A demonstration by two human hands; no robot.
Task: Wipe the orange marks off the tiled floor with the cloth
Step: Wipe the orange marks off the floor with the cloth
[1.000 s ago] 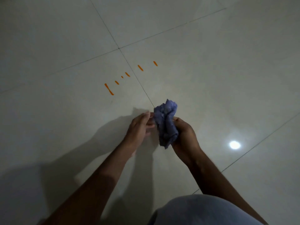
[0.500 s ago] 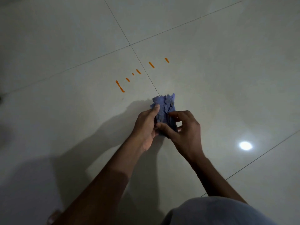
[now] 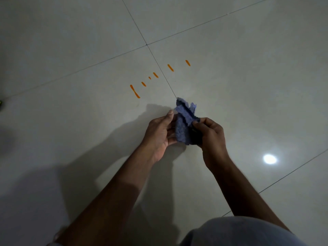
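Above a pale tiled floor (image 3: pixel 74 50), a person holds a crumpled cloth (image 3: pixel 184 121) between two bare hands, seen from a head-worn camera looking down. At the far left edge of the head view, a small dark and green item (image 3: pixel 1 102) sits on the tiles, too little of it in view to identify. Moving right, broad shadows of the arms spread across the glossy surface. Six orange marks (image 3: pixel 134 91) run in a loose diagonal row across the floor beyond the hands, from a long streak at lower left, through three shorter dashes, to two more dashes on the neighbouring tile, on the other side of a thin grout line (image 3: pixel 159 64). None of the marks touches the cloth; the nearest streak lies near it, up and to its left. The left hand (image 3: pixel 159 134) cups the cloth from the left side, thumb raised along its upper edge and fingers curled behind it, so its grip is closed on the fabric. The cloth, blue-purple and fluffy, is bunched upright in the air between the hands, clear of the floor, with ragged folds at its top. The right hand (image 3: pixel 209 135) pinches the cloth's right edge between thumb and curled fingers, its grip also closed on the fabric. Farther right, a bright round reflection of a light (image 3: pixel 269 159) glares off a tile. At bottom right, a grey-clad knee (image 3: pixel 239 233) fills the corner.
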